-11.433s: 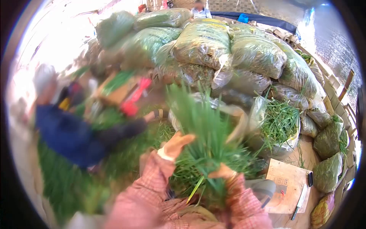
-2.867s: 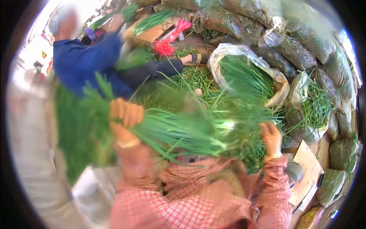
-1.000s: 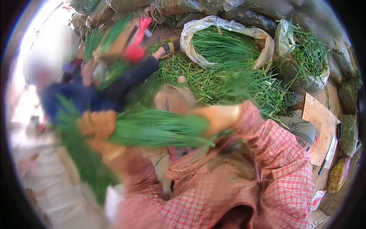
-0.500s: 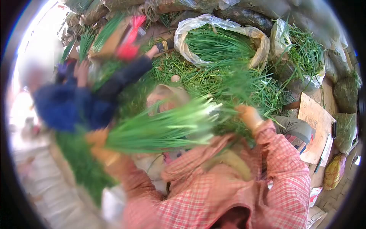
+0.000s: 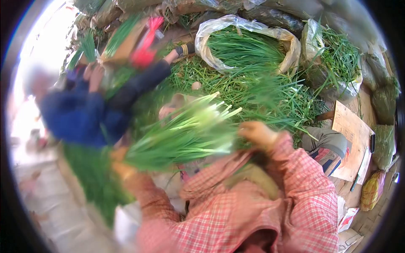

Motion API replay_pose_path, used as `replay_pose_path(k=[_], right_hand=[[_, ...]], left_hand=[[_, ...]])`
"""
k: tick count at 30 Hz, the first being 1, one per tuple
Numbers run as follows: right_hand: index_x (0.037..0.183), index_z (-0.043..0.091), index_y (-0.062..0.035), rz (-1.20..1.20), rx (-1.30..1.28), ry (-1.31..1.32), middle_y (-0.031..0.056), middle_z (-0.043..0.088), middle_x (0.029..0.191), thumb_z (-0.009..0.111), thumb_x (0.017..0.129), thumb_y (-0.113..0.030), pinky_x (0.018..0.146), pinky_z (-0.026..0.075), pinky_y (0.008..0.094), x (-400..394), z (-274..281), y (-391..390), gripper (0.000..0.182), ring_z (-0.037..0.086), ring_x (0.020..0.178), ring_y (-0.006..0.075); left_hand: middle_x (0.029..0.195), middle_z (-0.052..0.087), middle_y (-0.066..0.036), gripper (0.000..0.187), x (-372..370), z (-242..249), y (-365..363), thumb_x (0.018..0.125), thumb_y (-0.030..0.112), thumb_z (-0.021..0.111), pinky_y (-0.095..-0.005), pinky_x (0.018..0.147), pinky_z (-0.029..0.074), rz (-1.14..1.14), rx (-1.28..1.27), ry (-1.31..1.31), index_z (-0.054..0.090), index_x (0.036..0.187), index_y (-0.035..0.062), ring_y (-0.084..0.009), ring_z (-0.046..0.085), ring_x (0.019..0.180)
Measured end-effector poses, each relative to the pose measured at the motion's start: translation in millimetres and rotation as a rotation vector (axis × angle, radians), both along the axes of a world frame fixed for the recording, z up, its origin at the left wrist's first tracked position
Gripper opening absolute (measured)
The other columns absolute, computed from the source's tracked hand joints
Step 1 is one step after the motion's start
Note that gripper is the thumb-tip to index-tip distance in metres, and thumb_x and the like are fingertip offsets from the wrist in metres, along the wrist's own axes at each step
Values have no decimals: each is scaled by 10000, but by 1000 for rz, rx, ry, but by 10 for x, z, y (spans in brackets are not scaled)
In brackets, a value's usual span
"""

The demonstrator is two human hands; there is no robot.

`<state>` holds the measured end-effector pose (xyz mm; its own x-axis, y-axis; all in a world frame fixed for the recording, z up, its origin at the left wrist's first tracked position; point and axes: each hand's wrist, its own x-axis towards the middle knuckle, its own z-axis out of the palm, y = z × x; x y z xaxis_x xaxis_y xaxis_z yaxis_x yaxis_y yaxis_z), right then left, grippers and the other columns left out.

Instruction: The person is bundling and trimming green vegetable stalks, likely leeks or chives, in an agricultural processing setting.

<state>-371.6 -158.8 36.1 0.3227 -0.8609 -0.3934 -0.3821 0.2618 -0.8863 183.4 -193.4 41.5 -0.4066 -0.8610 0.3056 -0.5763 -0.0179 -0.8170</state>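
A large bunch of green chives lies across my front, its pale stem ends pointing right. My left hand, in an orange glove and blurred, is wrapped round the leafy end at the left. Close to the pale ends is my right hand, also in an orange glove, its fingers curled closed. Whatever sits in those fingers, if anything, is hidden. Behind the bunch, loose trimmed leaves form a wide heap.
An open plastic sack of chives stands behind the heap. A second bag of leaves is to its right. A wooden board lies at the right. At the left sits another person in blue, beside more greens.
My right hand has moved left and slightly down, closer to the bunch. My left hand has shifted a little right, and the bunch has tilted, with its pale ends higher.
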Motion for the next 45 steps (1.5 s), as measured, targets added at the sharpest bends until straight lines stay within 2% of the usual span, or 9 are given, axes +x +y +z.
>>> replay_pose_path(k=[3, 5, 8, 14, 22, 28, 32, 40, 45], right_hand=[[943, 618, -44, -8, -492, 294, 111, 626, 835, 518, 878, -259, 707, 464, 301, -727, -466, 153, 246, 582, 764, 195], [899, 616, -38, -543, -13, 178, 129, 632, 827, 547, 843, -297, 656, 479, 355, -1140, -268, 238, 274, 596, 773, 278], [917, 606, -62, -322, -290, 1022, 116, 611, 806, 606, 782, -226, 677, 456, 353, -1731, -491, 257, 212, 570, 734, 285], [1008, 603, -118, -256, -944, 551, 85, 574, 983, 696, 668, -221, 813, 386, 390, -271, 685, -351, 367, 509, 932, 278], [689, 579, -102, -90, -1022, 606, 31, 546, 776, 679, 656, -321, 785, 345, 408, 582, 697, -338, 243, 475, 870, 246], [776, 647, -41, -520, -277, -125, 55, 582, 712, 655, 722, -100, 683, 433, 273, 253, 446, -4, 80, 547, 735, 156], [776, 644, -42, -751, -513, 152, 48, 589, 734, 643, 759, -102, 593, 434, 255, -396, 57, -38, 62, 522, 660, 144], [940, 640, -93, 48, -867, 1025, 126, 600, 958, 530, 737, -587, 965, 235, 505, 714, 953, -406, 545, 455, 1066, 302], [865, 676, -93, -70, -678, 383, 114, 627, 905, 607, 736, -394, 936, 303, 456, 951, 407, -279, 335, 541, 941, 247]], left_hand=[[676, 491, -38, 170, -384, 102, 116, 834, 212, 464, -294, 611, 425, 318, 133, 394, 525, 729, 93, -156, 499, 642], [713, 606, -54, 164, -510, 96, 147, 788, 197, 535, -310, 633, 460, 450, 134, 570, 634, 774, 67, -192, 573, 680], [747, 647, -68, 163, -513, -3, 176, 720, 170, 595, -323, 622, 461, 404, 115, 804, 669, 827, 71, -223, 598, 696], [788, 650, -81, 190, -850, 113, 238, 711, 163, 608, -317, 675, 476, 254, 13, 1721, 667, 861, 62, -220, 609, 730], [844, 653, -97, 233, -820, 143, 394, 698, 152, 623, -309, 740, 487, 359, 67, 1857, 666, 904, 54, -219, 618, 772], [883, 650, -120, 259, -1064, 189, 481, 685, 133, 630, -308, 762, 494, 412, 62, 1826, 663, 925, 41, -228, 619, 800], [849, 643, -120, 205, -1193, 316, 527, 706, 122, 620, -331, 725, 503, 356, 175, 1575, 658, 886, 31, -235, 612, 784], [796, 624, -113, 159, -1603, 368, 471, 774, 69, 552, -313, 578, 495, 205, -247, 2457, 614, 874, -37, -203, 596, 661], [753, 629, -109, 174, -1305, 181, 543, 792, 63, 529, -282, 512, 485, 47, -94, 2275, 616, 863, -70, -188, 591, 595]])
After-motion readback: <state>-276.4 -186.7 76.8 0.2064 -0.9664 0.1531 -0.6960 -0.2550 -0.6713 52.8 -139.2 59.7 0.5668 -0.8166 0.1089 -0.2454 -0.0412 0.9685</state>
